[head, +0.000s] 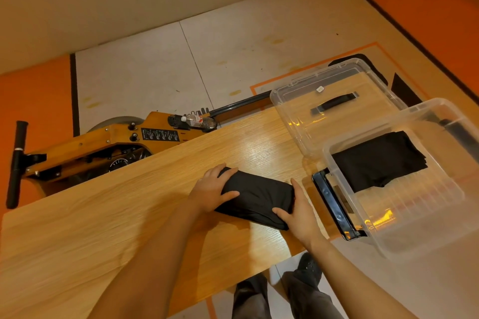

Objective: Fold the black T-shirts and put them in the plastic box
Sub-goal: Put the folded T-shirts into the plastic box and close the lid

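Both hands hold a folded T-shirt (256,197) on the bench (103,215): left hand (212,190) grips its left end, right hand (298,211) its right. Another shirt (375,160) lies in the box (414,215).

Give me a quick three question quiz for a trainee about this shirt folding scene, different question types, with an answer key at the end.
1. True or false: the plastic box already holds a folded black T-shirt.
2. Multiple choice: the folded T-shirt on the table is held by A) the left hand only, B) the right hand only, C) both hands, one at each end.
3. Fill in: the clear lid lies on the wooden table, on the box's ____ side from the person.

Key: 1 true; 2 C; 3 far.
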{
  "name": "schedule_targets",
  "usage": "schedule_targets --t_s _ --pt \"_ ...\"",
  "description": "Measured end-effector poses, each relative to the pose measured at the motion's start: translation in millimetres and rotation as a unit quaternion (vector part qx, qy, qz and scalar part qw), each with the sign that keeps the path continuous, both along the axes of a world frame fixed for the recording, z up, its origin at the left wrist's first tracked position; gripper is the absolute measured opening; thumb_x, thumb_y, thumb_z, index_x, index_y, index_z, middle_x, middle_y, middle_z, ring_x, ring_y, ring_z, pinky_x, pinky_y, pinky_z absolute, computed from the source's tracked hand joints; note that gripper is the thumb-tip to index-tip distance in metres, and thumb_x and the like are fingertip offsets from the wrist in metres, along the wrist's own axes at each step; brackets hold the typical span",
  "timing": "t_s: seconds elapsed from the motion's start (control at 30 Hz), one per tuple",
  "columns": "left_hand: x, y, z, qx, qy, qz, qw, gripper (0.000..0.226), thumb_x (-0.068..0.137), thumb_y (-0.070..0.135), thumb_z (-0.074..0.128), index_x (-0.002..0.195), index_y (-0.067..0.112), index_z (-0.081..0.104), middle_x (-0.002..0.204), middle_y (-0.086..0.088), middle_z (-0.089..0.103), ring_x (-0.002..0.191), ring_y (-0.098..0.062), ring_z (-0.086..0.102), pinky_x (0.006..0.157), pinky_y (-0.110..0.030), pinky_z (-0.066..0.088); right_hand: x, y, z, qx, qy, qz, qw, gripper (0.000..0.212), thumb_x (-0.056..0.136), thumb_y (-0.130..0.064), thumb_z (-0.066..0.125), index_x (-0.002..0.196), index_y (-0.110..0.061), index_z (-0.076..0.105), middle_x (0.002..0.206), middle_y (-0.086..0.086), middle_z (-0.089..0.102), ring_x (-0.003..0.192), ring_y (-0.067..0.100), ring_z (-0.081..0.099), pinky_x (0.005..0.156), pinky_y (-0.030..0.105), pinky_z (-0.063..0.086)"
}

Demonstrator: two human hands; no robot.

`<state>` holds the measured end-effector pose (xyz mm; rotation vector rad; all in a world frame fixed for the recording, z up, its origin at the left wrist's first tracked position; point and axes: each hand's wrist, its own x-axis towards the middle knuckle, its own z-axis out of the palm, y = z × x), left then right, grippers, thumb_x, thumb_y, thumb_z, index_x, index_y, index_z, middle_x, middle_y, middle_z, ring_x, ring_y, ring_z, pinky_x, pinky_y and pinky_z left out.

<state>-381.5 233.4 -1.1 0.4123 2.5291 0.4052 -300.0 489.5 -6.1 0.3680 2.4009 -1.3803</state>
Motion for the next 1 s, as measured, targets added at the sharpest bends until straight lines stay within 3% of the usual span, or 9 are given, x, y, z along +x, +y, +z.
schedule_targets --t_s 0.1,0.2,0.33,0.53,0.7,0.8,0.87,1.0 --pt "-15 -3 5 0.000 -0.047 -0.006 0.999 0.081 0.084 0.062 0.058 0.151 0.034 0.020 0.156 -0.001 0.021 0.141 -0.024 0.020 0.113 -0.042 0.029 -5 2 -1 -0.017 -0.021 0.004 1.000 0.105 0.078 -0.017 0.082 0.157 -0.012 0.013 0.156 0.006 0.033 0.142 0.019 0.033 0.115 0.026 0.026" --pt "-24 -2 8 -0.002 -0.060 -0.009 0.998 0.088 0.079 0.063 0.064 0.150 0.029 0.025 0.151 0.000 0.028 0.137 -0.023 0.025 0.110 -0.041 0.033 -10 4 -1 -0.012 -0.032 0.027 0.999 0.105 0.077 -0.017 0.083 0.157 -0.013 0.015 0.153 0.008 0.035 0.140 0.020 0.034 0.111 0.022 0.026" --pt "-32 2 11 -0.020 -0.063 -0.008 0.998 0.097 0.070 0.066 0.070 0.147 0.022 0.033 0.137 -0.002 0.040 0.127 -0.021 0.033 0.104 -0.038 0.037 -19 8 1 -0.066 -0.087 0.022 0.994 0.112 0.074 -0.007 0.084 0.157 -0.008 0.009 0.158 0.008 0.028 0.143 0.021 0.031 0.115 0.028 0.028" --pt "-37 4 11 -0.051 -0.030 -0.038 0.998 0.082 0.064 0.072 0.070 0.126 0.022 0.051 0.120 0.001 0.046 0.113 -0.019 0.038 0.091 -0.034 0.036 -34 7 3 -0.002 -0.114 0.056 0.992 0.083 0.067 -0.012 0.089 0.136 -0.007 0.042 0.122 0.006 0.052 0.119 0.024 0.052 0.095 0.029 0.045" --pt "-32 2 11 0.005 -0.057 -0.008 0.998 0.065 0.065 0.062 0.076 0.110 0.024 0.049 0.111 0.004 0.046 0.105 -0.017 0.040 0.081 -0.031 0.039 -40 7 6 0.086 -0.099 0.099 0.986 0.069 0.062 -0.024 0.091 0.118 -0.012 0.052 0.118 0.007 0.043 0.110 0.022 0.046 0.096 0.032 0.043" --pt "-28 3 15 0.027 -0.065 0.015 0.997 0.055 0.068 0.055 0.079 0.100 0.025 0.045 0.097 0.004 0.050 0.088 -0.015 0.047 0.062 -0.026 0.034 -37 5 11 0.043 -0.077 0.090 0.992 0.056 0.066 -0.013 0.088 0.108 -0.010 0.051 0.104 0.001 0.050 0.099 0.017 0.051 0.077 0.021 0.045" --pt "-25 0 16 0.068 -0.080 0.067 0.992 0.053 0.069 0.046 0.081 0.102 0.025 0.046 0.099 0.005 0.051 0.087 -0.013 0.049 0.061 -0.026 0.035 -33 4 14 0.000 -0.070 0.060 0.996 0.054 0.070 -0.006 0.084 0.111 -0.007 0.048 0.097 -0.004 0.053 0.093 0.014 0.055 0.067 0.013 0.044" --pt "-13 -11 18 0.179 -0.136 0.187 0.956 0.058 0.079 0.019 0.071 0.126 0.028 0.037 0.112 0.000 0.052 0.092 -0.016 0.057 0.067 -0.024 0.044 -21 3 14 -0.066 -0.054 -0.012 0.996 0.065 0.078 -0.004 0.077 0.126 -0.018 0.035 0.104 -0.001 0.058 0.096 0.014 0.061 0.079 0.022 0.050"
